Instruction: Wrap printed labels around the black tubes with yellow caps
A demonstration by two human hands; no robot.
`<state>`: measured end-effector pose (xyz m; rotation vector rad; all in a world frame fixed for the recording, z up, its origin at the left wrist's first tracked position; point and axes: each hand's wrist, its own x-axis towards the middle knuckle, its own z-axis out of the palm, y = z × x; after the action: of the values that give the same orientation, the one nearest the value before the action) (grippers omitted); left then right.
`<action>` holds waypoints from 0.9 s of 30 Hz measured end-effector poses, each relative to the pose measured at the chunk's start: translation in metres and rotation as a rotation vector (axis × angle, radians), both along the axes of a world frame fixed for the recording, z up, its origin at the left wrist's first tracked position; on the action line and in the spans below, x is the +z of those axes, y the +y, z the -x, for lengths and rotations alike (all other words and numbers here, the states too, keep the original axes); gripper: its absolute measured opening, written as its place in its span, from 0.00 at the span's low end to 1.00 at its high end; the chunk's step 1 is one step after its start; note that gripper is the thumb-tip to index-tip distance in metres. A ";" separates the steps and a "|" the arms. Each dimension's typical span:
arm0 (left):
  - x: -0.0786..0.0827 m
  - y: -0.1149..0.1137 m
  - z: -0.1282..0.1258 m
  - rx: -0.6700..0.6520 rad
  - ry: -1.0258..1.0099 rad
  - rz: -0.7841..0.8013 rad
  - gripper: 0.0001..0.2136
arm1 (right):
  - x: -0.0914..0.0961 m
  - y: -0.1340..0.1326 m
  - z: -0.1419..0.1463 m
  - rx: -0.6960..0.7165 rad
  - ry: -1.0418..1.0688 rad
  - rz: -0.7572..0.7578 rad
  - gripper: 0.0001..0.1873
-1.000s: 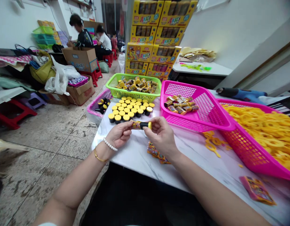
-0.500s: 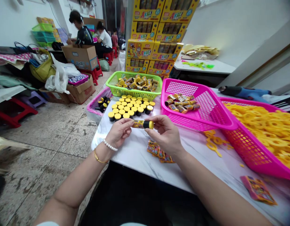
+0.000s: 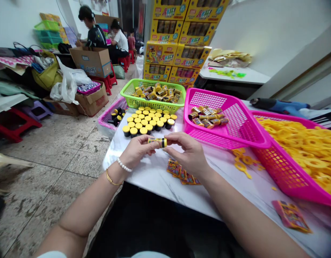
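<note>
Both my hands hold one small black tube with a yellow cap [image 3: 157, 142] sideways above the white table [image 3: 154, 175]. My left hand [image 3: 137, 150] pinches its left end, where a printed label wraps the tube. My right hand [image 3: 188, 153] pinches the capped right end. Just beyond stand several upright black tubes with yellow caps [image 3: 147, 123] in rows. A small stack of printed labels [image 3: 181, 173] lies under my right wrist.
A green basket [image 3: 133, 102] holds labelled tubes, a pink basket [image 3: 235, 132] holds several more, and another pink basket [image 3: 288, 175] at right is full of yellow rings. A pink tray [image 3: 105, 123] holds black tubes. Yellow cartons [image 3: 176, 43] are stacked behind. Two people sit far left.
The tube has shifted slightly left between my fingers, and less of its length shows now. My hands have stayed in about the same spot.
</note>
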<state>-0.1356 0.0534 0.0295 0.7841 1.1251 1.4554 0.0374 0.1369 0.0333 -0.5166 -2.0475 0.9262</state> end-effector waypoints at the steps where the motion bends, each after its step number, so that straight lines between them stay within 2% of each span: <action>1: 0.000 0.000 0.000 -0.019 0.032 0.007 0.15 | -0.001 0.000 0.001 0.000 -0.021 -0.054 0.10; 4: 0.000 0.000 0.000 -0.065 0.079 0.032 0.18 | -0.002 0.001 0.002 0.023 -0.056 -0.138 0.07; 7: 0.000 0.000 0.002 -0.070 -0.033 0.090 0.24 | 0.000 0.002 0.000 0.008 -0.054 -0.161 0.07; 10: 0.001 0.000 0.002 -0.057 -0.078 0.073 0.20 | 0.001 0.001 -0.001 -0.043 -0.021 -0.146 0.08; 12: 0.002 0.000 0.000 -0.027 -0.005 -0.021 0.15 | -0.001 -0.002 0.002 -0.072 0.027 -0.008 0.08; 14: 0.004 0.000 -0.003 0.005 0.073 -0.097 0.12 | -0.004 -0.003 0.006 -0.056 0.058 0.243 0.11; 17: 0.003 0.000 -0.004 -0.023 0.117 -0.073 0.13 | -0.006 0.000 0.009 0.048 0.033 0.569 0.17; 19: 0.000 0.001 -0.004 -0.062 0.094 -0.018 0.17 | -0.005 0.005 0.006 0.142 0.024 0.644 0.17; 22: -0.004 0.001 -0.001 -0.146 0.012 0.031 0.23 | -0.003 0.011 0.000 0.258 0.033 0.590 0.18; 25: -0.005 0.001 0.002 -0.238 -0.092 0.020 0.27 | -0.002 0.011 -0.002 0.231 0.088 0.474 0.09; 27: -0.004 0.001 0.002 -0.274 -0.131 0.032 0.27 | -0.003 0.009 -0.001 0.209 0.115 0.434 0.09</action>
<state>-0.1380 0.0547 0.0258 0.7755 0.9014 1.2375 0.0382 0.1458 0.0303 -0.4663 -1.8224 1.5069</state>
